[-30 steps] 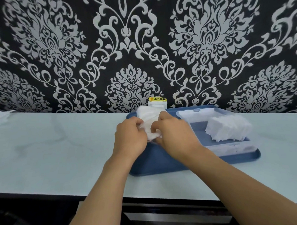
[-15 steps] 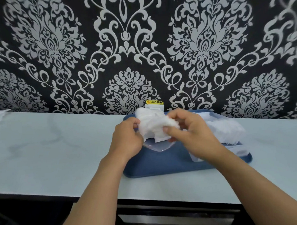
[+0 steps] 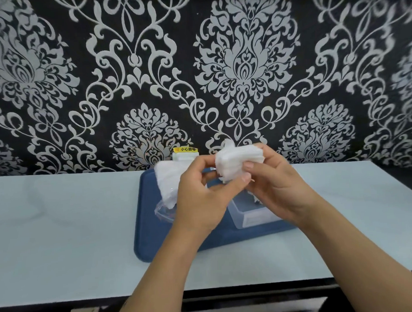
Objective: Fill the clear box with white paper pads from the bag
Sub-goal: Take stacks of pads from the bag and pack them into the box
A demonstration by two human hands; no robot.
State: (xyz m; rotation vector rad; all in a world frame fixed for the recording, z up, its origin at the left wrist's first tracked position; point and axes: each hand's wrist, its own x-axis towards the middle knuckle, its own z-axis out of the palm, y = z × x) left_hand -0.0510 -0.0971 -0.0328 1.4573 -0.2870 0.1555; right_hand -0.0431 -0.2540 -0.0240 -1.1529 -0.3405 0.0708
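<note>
From the head camera we see 2 bare hands raised over a dark blue tray (image 3: 154, 233) on the pale countertop (image 3: 62, 233). Our right hand (image 3: 279, 188) curls its fingers round a stack of white paper pads (image 3: 238, 161), thumb pressing its front. Our left hand (image 3: 202, 198) pinches that stack's left edge, and the clear plastic bag of pads (image 3: 169, 181) lies behind it. The clear plastic box (image 3: 250, 215) sits on the tray under the right hand.
</note>
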